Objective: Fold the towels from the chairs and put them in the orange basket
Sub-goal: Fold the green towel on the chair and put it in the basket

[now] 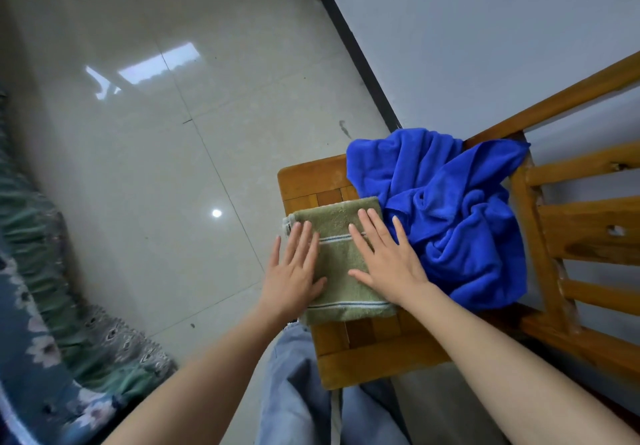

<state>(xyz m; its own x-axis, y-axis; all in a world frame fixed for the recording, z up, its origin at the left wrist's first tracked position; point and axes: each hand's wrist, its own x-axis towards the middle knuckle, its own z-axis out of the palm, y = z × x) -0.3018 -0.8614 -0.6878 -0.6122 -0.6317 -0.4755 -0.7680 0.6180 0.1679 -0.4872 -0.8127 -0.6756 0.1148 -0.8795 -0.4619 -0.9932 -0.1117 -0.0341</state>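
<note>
A folded green towel (337,264) with white and blue stripes lies on the seat of a wooden chair (311,181). My left hand (294,268) presses flat on the towel's left edge, fingers straight. On its right half my right hand (384,257) lies flat, fingers spread. A crumpled blue towel (446,209) is heaped on the same seat, just right of the green one and touching it. No orange basket is in view.
The chair's slatted wooden back (568,222) stands to the right, against a pale wall. Glossy grey floor tiles (156,132) stretch to the left. A floral blue-green fabric (52,306) hangs along the left edge. My legs in light jeans (298,392) are below the seat.
</note>
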